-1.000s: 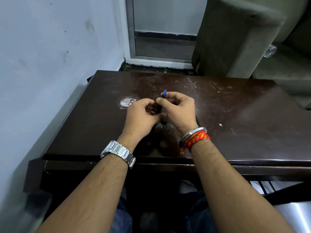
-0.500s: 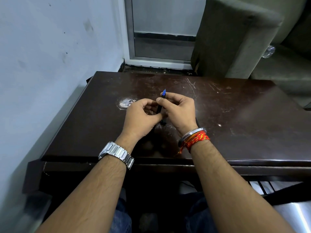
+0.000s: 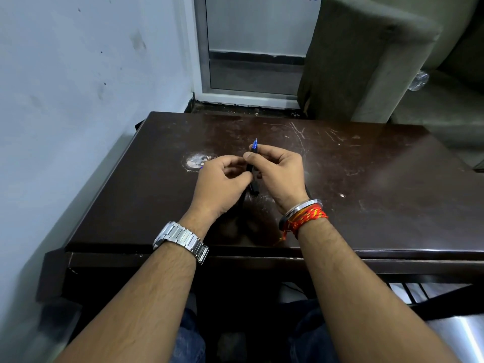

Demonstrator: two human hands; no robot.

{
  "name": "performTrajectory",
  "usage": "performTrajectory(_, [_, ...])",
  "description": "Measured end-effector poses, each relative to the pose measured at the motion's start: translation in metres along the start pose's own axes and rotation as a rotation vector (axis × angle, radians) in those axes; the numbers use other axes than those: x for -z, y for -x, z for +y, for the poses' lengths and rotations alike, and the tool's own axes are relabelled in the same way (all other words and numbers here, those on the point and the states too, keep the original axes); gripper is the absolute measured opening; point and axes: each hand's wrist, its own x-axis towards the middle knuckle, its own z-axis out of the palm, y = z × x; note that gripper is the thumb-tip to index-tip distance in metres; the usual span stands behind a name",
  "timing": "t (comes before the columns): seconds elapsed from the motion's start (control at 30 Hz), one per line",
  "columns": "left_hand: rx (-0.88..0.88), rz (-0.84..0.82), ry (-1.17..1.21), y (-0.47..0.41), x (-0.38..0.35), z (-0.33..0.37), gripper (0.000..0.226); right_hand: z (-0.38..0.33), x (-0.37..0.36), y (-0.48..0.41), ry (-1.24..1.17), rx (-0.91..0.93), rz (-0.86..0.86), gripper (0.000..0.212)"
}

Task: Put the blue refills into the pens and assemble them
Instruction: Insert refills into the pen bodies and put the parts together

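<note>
Now I am pinching the black pen (image 3: 250,179) just below its blue tip (image 3: 254,145) with my right hand (image 3: 280,176), tilted above the dark table (image 3: 366,192), while my left hand (image 3: 220,187) is gripping its barrel lower down.

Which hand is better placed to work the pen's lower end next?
Left, likely: the left hand sits beside the pen's lower half, while the right hand pinches it just below the blue tip.

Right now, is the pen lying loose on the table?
No, the right hand pinches the pen, with its blue tip sticking out past the fingers.
</note>
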Motion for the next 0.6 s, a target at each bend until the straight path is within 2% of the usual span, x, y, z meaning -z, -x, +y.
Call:
performTrajectory(0.3, [0.011, -0.013, 0.037, 0.0015, 0.0008, 0.0008, 0.015, 0.0004, -0.0005, 0.0, -0.022, -0.025, -0.016, 0.01])
performTrajectory(0.43, [0.025, -0.022, -0.015, 0.001, 0.0026, -0.0026, 0.023, 0.0007, -0.0007, 0.0004, -0.006, -0.037, -0.016, 0.011])
performTrajectory(0.6, [0.026, -0.026, 0.002, 0.0021, 0.0033, 0.001, 0.021, -0.0001, 0.0002, -0.0003, 0.011, -0.024, -0.009, 0.011])
